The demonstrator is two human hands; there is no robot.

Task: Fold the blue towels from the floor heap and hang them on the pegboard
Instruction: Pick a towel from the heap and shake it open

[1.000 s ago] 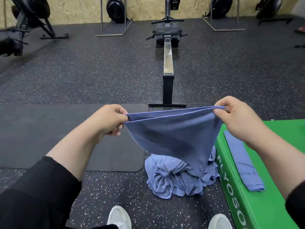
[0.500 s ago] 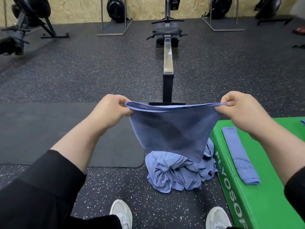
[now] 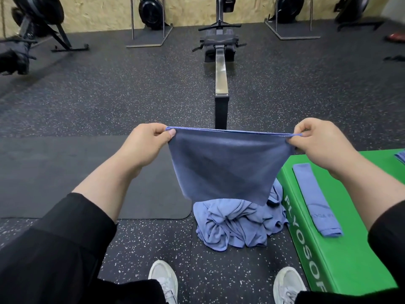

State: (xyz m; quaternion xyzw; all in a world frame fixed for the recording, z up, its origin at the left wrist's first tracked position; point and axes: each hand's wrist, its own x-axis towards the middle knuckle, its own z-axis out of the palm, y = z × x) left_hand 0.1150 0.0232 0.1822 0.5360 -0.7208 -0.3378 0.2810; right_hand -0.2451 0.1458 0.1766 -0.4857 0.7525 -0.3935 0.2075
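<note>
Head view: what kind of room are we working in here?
Most likely a gym. A rowing machine stands straight ahead on speckled rubber flooring, a green plyo box sits at the right, and a dark exercise mat lies at the left.

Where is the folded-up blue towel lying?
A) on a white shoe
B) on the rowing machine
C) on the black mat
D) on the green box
D: the folded towel lies flat on top of the green box, to the right of the towel heap on the floor.
</note>
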